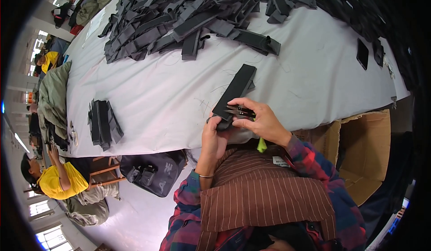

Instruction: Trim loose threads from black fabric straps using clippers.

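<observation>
A long black fabric strip (235, 87) slants away from me over the near edge of the cloth-covered table. Its near end is gripped by my left hand (213, 136), fingers closed round it. In my right hand (265, 121) is a small pair of thread snips (240, 111), the dark blades pointing left against the strip's near end. A bright green tag or ribbon (261, 144) hangs below my right hand. Whether the blades are apart is too small to tell. Loose thread ends lie on the cloth just left of the strip.
A big heap of dark strips (179, 19) covers the far table (157, 107). A smaller stack (104, 124) lies at left. At right are a phone (362, 54), dark fabric and a cardboard box (363, 154). A black bag (152, 172) and people in yellow shirts (63, 181) are left.
</observation>
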`<action>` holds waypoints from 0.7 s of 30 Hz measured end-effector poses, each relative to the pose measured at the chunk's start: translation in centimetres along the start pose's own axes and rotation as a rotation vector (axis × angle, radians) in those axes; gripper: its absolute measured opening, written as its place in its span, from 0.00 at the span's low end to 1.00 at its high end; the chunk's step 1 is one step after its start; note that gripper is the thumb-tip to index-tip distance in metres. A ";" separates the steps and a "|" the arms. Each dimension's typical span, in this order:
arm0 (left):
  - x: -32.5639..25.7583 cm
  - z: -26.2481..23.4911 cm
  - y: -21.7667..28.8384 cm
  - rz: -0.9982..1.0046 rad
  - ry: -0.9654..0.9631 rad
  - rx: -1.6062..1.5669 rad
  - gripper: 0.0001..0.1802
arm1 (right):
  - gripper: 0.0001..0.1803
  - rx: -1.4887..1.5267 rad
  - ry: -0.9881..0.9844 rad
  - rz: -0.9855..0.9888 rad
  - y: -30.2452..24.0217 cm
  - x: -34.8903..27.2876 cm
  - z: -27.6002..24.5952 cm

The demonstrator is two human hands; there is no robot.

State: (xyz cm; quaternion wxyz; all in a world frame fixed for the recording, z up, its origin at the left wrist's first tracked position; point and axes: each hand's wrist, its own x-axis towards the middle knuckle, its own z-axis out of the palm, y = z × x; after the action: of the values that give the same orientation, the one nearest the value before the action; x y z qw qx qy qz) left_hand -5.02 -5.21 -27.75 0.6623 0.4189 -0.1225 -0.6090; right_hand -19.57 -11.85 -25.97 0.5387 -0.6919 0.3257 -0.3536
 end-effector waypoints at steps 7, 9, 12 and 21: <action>0.2 -1.2 0.7 -0.321 -0.193 -0.159 0.22 | 0.17 0.040 -0.087 0.096 0.1 -0.1 -1.7; 0.2 -1.2 0.6 -0.331 -0.091 -0.106 0.22 | 0.19 -0.130 -0.094 -0.031 -1.1 -0.5 -2.0; 0.0 0.3 0.9 -0.275 -0.058 -0.041 0.24 | 0.25 -0.431 -0.072 -0.308 -1.0 -1.1 -1.4; 0.5 1.7 1.2 -0.187 -0.258 0.020 0.21 | 0.13 -0.286 -0.024 -0.240 -0.2 -2.1 -1.2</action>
State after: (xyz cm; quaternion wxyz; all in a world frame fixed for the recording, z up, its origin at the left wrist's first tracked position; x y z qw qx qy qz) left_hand -5.22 -6.45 -26.07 0.5774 0.3533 -0.1732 -0.7154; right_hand -21.66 -10.67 -25.85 0.3925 -0.7994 0.2817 -0.3571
